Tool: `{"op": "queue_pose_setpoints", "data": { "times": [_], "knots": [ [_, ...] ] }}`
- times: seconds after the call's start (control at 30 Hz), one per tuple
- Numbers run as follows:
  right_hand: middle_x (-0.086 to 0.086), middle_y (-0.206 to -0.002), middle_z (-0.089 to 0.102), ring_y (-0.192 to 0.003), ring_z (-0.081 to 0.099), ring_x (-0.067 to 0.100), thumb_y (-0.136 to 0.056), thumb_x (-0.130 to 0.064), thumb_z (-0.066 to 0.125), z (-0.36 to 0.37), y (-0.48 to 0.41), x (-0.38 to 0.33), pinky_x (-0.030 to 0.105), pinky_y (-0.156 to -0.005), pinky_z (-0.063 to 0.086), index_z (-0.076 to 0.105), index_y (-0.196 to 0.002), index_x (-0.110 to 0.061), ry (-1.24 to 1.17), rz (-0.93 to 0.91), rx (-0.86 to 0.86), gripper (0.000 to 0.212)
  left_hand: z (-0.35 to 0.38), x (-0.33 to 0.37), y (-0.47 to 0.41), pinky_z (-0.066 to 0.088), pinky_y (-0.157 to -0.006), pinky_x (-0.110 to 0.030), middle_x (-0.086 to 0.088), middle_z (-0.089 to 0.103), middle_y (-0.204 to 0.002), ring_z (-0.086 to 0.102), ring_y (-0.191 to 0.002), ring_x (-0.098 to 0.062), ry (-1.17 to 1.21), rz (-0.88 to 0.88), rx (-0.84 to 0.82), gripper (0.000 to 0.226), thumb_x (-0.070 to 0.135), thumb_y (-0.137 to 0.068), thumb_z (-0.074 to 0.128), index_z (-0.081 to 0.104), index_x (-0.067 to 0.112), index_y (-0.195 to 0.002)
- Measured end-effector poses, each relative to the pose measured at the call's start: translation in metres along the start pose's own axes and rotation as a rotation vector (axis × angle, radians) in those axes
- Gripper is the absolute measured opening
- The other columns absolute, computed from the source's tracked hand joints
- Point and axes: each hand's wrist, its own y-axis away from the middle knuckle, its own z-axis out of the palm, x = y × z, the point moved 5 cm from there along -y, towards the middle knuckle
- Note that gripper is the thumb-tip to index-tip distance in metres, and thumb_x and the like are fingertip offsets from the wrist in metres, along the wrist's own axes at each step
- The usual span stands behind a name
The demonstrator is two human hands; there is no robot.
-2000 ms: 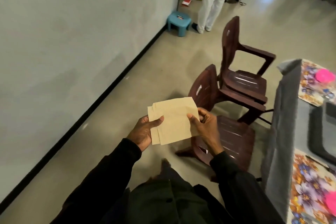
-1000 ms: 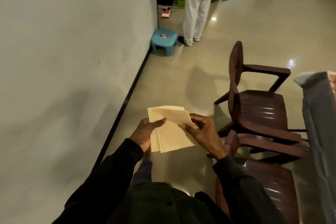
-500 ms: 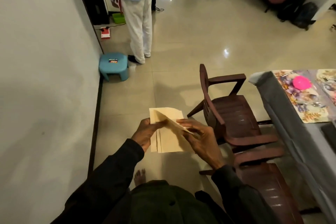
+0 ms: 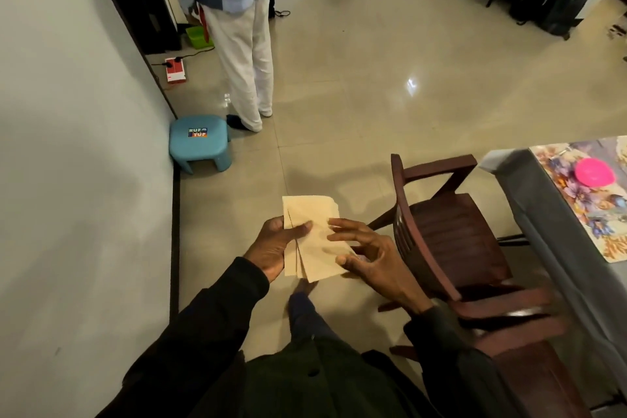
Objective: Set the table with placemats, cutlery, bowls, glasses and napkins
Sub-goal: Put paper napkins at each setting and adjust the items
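Left hand (image 4: 270, 249) pinches folded napkins (image 4: 314, 214), thumb on top; beside it, right hand (image 4: 375, 266), fingers spread, touches them.

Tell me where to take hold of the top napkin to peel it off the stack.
Take the top napkin by its lower right corner, right hand coming from the right. The left hand pins the left edge of the stack, and the sheets fan apart at the bottom, so that corner is loose.
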Motion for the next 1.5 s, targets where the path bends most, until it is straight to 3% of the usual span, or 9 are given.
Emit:
{"op": "queue_pose_setpoints", "data": {
  "times": [0.1,0.2,0.3,0.6,0.83,1.03,1.27,1.4,1.5],
  "knots": [
    [-0.003,-0.127,0.069,-0.115,0.065,0.013,-0.088,-0.044,0.074,-0.025,-0.057,0.013,0.027,-0.078,0.059,0.074,-0.118,-0.017,-0.056,0.058,0.153,0.040,-0.002,0.037,-0.048,0.058,-0.091,-0.041,-0.018,0.072,-0.122,0.068,-0.115,-0.035,-0.039,0.015,-0.014,0.031,0.006,-0.093,0.067,0.064,0.005,-0.124],
    [-0.004,-0.105,0.075,-0.093,0.070,0.013,-0.089,-0.018,0.078,-0.049,-0.118,0.025,0.025,-0.077,0.056,0.074,-0.112,-0.018,-0.033,0.179,0.177,0.024,0.005,0.074,-0.093,0.053,-0.101,-0.048,-0.020,0.070,-0.124,0.065,-0.119,-0.038,-0.089,-0.004,0.000,0.041,0.015,-0.089,0.071,0.063,0.001,-0.126],
    [0.002,-0.090,0.075,-0.080,0.067,0.010,-0.086,-0.014,0.081,-0.071,-0.172,0.025,0.022,-0.075,0.054,0.075,-0.110,-0.017,-0.043,0.211,0.158,0.025,0.019,0.114,-0.138,0.054,-0.100,-0.048,-0.020,0.071,-0.122,0.066,-0.118,-0.038,-0.117,-0.008,0.010,0.043,0.022,-0.087,0.072,0.064,0.002,-0.124],
    [-0.001,-0.099,0.075,-0.095,0.071,0.020,-0.094,-0.022,0.071,-0.169,-0.274,0.040,0.039,-0.083,0.062,0.078,-0.096,-0.017,-0.063,0.313,0.377,0.009,0.084,0.185,-0.261,0.057,-0.096,-0.047,-0.018,0.072,-0.120,0.067,-0.116,-0.037,-0.249,-0.069,-0.093,0.040,0.009,-0.088,0.073,0.064,0.005,-0.127],
    [0.001,-0.103,0.074,-0.096,0.070,0.014,-0.091,-0.023,0.075,-0.239,-0.310,0.065,0.027,-0.083,0.059,0.075,-0.099,-0.013,-0.146,0.394,0.564,0.013,0.152,0.208,-0.366,0.062,-0.069,-0.036,-0.013,0.077,-0.107,0.075,-0.094,-0.027,-0.400,-0.194,-0.244,0.033,0.006,-0.089,0.071,0.065,0.006,-0.121],
    [-0.001,-0.099,0.075,-0.091,0.070,0.007,-0.089,-0.022,0.078,-0.312,-0.346,0.080,0.022,-0.077,0.055,0.077,-0.101,-0.010,-0.156,0.454,0.788,0.017,0.227,0.233,-0.470,0.062,-0.076,-0.040,-0.017,0.075,-0.113,0.072,-0.104,-0.034,-0.537,-0.292,-0.477,0.061,0.021,-0.070,0.081,0.063,0.005,-0.126],
    [-0.003,-0.090,0.076,-0.082,0.071,0.004,-0.090,-0.017,0.076,-0.381,-0.375,0.068,0.017,-0.068,0.054,0.075,-0.096,-0.009,-0.240,0.506,1.133,0.010,0.316,0.275,-0.560,0.059,-0.088,-0.047,-0.016,0.074,-0.115,0.069,-0.108,-0.037,-0.708,-0.330,-0.716,0.038,0.015,-0.088,0.075,0.065,0.003,-0.123],
    [0.001,-0.091,0.076,-0.084,0.072,0.009,-0.088,-0.013,0.078,-0.406,-0.380,0.068,0.019,-0.069,0.056,0.074,-0.093,-0.011,-0.271,0.513,1.303,0.008,0.353,0.279,-0.588,0.060,-0.084,-0.043,-0.015,0.075,-0.113,0.071,-0.105,-0.034,-0.754,-0.344,-0.826,0.071,0.031,-0.064,0.094,0.065,0.003,-0.123],
    [0.004,-0.096,0.075,-0.090,0.073,0.014,-0.086,-0.014,0.080,-0.427,-0.380,0.073,0.024,-0.075,0.059,0.074,-0.099,-0.008,-0.258,0.525,1.353,0.015,0.383,0.273,-0.604,0.059,-0.087,-0.044,-0.017,0.075,-0.114,0.069,-0.107,-0.035,-0.765,-0.373,-0.845,0.048,0.013,-0.079,0.082,0.065,0.002,-0.121]
  ]
}}
